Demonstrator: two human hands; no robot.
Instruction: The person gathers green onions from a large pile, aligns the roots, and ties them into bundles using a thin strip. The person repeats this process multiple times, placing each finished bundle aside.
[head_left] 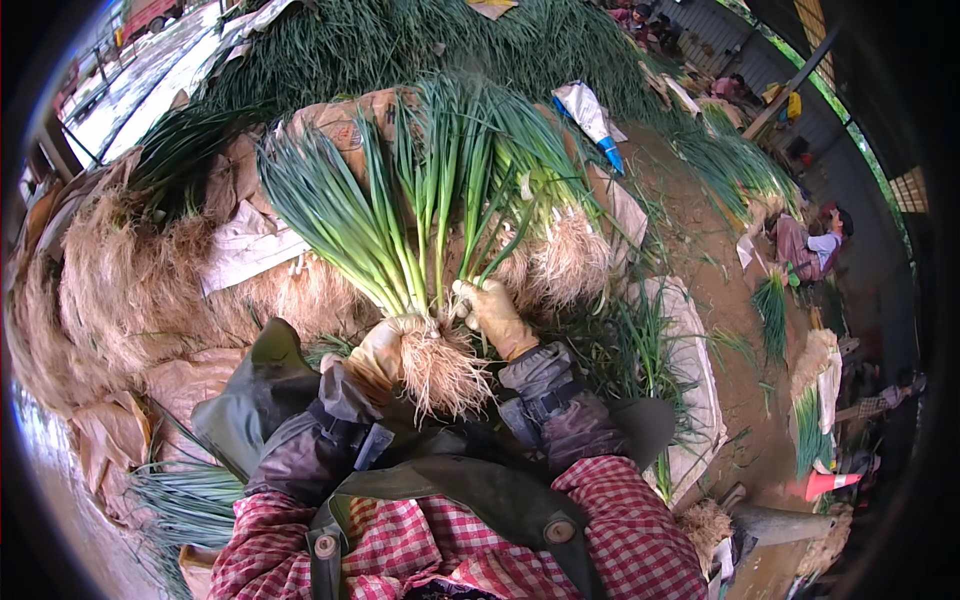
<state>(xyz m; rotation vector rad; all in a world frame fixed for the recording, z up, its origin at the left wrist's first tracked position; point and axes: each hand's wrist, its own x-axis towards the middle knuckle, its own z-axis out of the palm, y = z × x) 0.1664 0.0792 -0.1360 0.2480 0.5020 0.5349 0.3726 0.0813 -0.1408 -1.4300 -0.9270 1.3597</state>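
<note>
In front of my lap is a fanned-out bunch of spring onions (400,270), its green leaves spread away from me and its pale, stringy roots (445,375) hanging toward me. My left hand (378,352), in a cream glove, is closed around the white bases of the bunch. To its right, my right hand (495,318), gloved too, has its fingers bent round a few stalks at the bunch's right edge. Just beyond my right hand lies another bunch of spring onions (572,255) with bushy roots. The fingertips of my left hand are partly hidden by the stalks and roots.
A large heap of spring onions (430,45) rises behind sacking. Root-ended bundles (130,255) are stacked at left. Loose stalks (645,350) lie right, beside a pale sack (690,370). A blue-and-white bag (592,120) lies farther off. Other people (815,245) sit along the right.
</note>
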